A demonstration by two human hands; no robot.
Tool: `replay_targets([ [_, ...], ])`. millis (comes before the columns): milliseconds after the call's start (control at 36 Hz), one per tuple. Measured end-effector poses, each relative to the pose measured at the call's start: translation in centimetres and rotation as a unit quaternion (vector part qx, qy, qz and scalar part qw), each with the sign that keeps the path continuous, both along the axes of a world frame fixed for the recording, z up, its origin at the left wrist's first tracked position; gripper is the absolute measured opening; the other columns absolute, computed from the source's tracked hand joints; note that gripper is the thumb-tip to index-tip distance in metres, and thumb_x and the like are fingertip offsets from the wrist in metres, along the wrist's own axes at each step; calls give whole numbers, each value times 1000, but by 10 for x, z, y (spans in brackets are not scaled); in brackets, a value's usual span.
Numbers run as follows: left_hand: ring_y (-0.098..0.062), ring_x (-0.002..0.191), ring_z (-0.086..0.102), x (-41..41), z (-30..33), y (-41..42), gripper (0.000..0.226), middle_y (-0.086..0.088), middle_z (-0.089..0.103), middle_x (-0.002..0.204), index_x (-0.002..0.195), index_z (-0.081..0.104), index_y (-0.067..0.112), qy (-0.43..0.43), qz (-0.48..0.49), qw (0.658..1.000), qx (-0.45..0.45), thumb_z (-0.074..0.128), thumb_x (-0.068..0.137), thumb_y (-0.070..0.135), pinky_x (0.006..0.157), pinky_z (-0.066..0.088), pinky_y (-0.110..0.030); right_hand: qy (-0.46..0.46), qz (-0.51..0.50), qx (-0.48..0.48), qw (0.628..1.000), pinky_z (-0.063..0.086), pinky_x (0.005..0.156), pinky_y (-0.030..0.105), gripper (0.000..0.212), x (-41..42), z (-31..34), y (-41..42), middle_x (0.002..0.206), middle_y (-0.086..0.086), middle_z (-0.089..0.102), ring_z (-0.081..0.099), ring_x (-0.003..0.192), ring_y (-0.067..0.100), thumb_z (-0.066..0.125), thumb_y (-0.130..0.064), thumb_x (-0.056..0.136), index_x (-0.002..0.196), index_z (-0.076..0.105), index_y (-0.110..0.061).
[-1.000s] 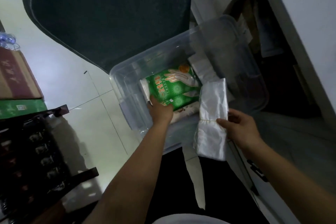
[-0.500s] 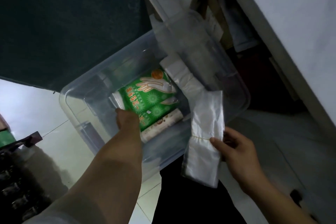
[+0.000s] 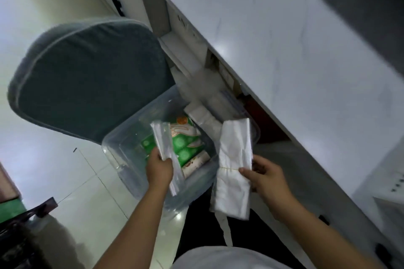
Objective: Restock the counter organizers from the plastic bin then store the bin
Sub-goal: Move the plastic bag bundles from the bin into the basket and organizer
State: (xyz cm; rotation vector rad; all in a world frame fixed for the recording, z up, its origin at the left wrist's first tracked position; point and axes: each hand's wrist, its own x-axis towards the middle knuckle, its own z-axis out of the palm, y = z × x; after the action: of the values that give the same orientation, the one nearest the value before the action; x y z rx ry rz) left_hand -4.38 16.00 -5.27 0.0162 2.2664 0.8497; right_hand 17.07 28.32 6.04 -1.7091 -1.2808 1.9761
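A person leans over a clear plastic bin (image 3: pixel 122 159) that sits on the pale tiled floor (image 3: pixel 72 181) beside a white bench (image 3: pixel 284 54), seen from a head-worn camera. The left hand (image 3: pixel 159 169) is over the bin, its grip grasping a narrow sleeve of clear plastic bags (image 3: pixel 165 148) by the middle, so that one end rises above the fingers and the other hangs below the wrist. The right hand (image 3: pixel 265 178), at the bin's near right corner, is grasping a thicker white bundle of bags (image 3: pixel 235 166), the thumb pressed across a thin band that cinches the bundle near its middle; the bundle stands roughly upright, its lower half hanging outside the bin wall. Inside the bin lie a green printed packet (image 3: pixel 188 142), partly covered by the left hand's sleeve, a pale roll (image 3: pixel 195 160) touching it on the near side, and folded white packs (image 3: pixel 203 116) toward the far corner. A dark green cushioned seat (image 3: pixel 87 78) stands just behind the bin. A black crate (image 3: pixel 17 236) shows at the lower left, blurred.
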Motion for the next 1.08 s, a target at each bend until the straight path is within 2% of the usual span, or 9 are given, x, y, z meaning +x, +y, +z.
replay_targets([
  [56,-25,87,62,7,22,0,31,3,63,92,110,61,23,-15,12,999,48,59,87,2,58,41,-22,19,-26,-4,999,56,58,27,31,0,15,1,88,6,78,74,75,19,65,13,83,97,75,-13],
  [167,-26,99,67,17,57,3,42,-2,70,110,123,60,22,-81,26,989,123,64,87,2,89,55,-43,25,-49,39,998,60,68,35,30,1,39,7,91,10,78,74,80,25,68,10,82,90,78,-17],
  [278,-19,89,72,32,97,14,42,5,75,98,106,65,36,-124,44,971,197,64,86,0,80,59,-41,-7,-11,127,992,58,79,38,31,4,60,19,95,0,78,74,90,23,72,2,82,96,76,-26],
  [528,-31,98,70,74,193,45,39,-8,74,104,107,66,26,-135,-45,943,301,61,85,-5,90,56,-55,-105,115,317,935,49,61,23,25,-8,103,21,76,-25,70,64,73,-4,65,-17,86,94,71,-40],
  [694,-24,94,73,91,221,50,43,-2,75,101,117,66,27,-158,-104,923,334,70,78,9,83,60,-50,-70,134,310,939,58,72,28,25,-14,114,9,89,-21,73,67,82,-3,66,-21,87,103,72,-40],
  [806,-31,95,72,95,230,50,49,-8,71,112,133,59,29,-223,-98,905,349,67,90,6,63,59,-34,-26,93,290,952,59,75,30,34,-3,120,7,90,-20,74,69,85,-1,68,-12,84,97,72,-44],
  [861,-38,103,68,96,232,50,54,-16,62,125,140,53,30,-236,-108,901,348,67,92,8,65,58,-35,-6,80,274,959,61,78,34,35,2,123,4,92,-15,76,71,86,3,68,-7,84,100,74,-37],
  [972,-25,107,71,92,233,48,56,8,71,115,134,57,39,-311,-127,867,368,66,92,4,77,62,-42,59,31,212,975,60,81,49,29,11,127,1,95,-1,78,74,90,19,72,-6,83,105,77,-24],
  [1083,-27,115,64,86,232,47,63,-4,62,128,134,59,40,-288,-169,870,364,68,87,-3,76,61,-40,138,-14,131,982,60,80,54,28,20,131,3,99,13,77,74,92,33,79,-8,78,105,77,-15],
])
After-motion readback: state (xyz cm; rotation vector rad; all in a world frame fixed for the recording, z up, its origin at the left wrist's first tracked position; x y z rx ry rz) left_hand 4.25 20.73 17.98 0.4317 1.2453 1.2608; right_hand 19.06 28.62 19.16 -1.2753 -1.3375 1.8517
